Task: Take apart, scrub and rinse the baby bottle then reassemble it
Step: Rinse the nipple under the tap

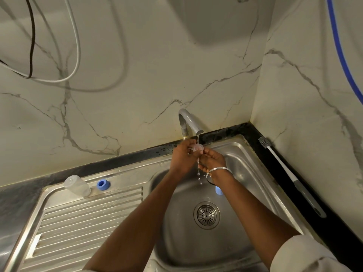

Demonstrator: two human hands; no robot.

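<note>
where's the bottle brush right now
In the head view the bottle brush lies on the dark counter strip to the right of the sink, along the right wall, bristles toward the back corner; neither hand touches it.

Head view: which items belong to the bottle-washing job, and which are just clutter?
Job items:
- clear teat, held by the left hand and right hand under the tap
- bottle body, upside down on the drainboard
- blue ring beside it
- blue part in the sink
- bottle brush on the counter

Lying about:
- cables on the wall
- blue hose
</note>
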